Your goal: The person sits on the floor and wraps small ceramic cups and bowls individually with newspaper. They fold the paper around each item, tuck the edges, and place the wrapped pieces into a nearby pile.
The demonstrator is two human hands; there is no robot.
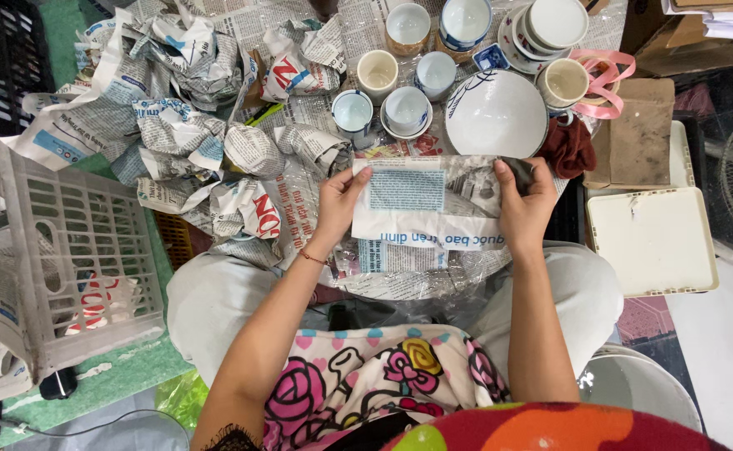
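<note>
My left hand and my right hand each grip one end of a bundle wrapped in newspaper, held level above my lap. A dark end of whatever is inside pokes out by my right thumb. Just beyond the bundle stands a large white bowl. Behind it are several white and blue cups and a stack of saucers on spread newspaper.
Crumpled newspaper balls pile up at the left. A white plastic crate lies tipped at the far left. A white square tray and brown cardboard sit at the right, with a dark red cloth and a pink ribbon.
</note>
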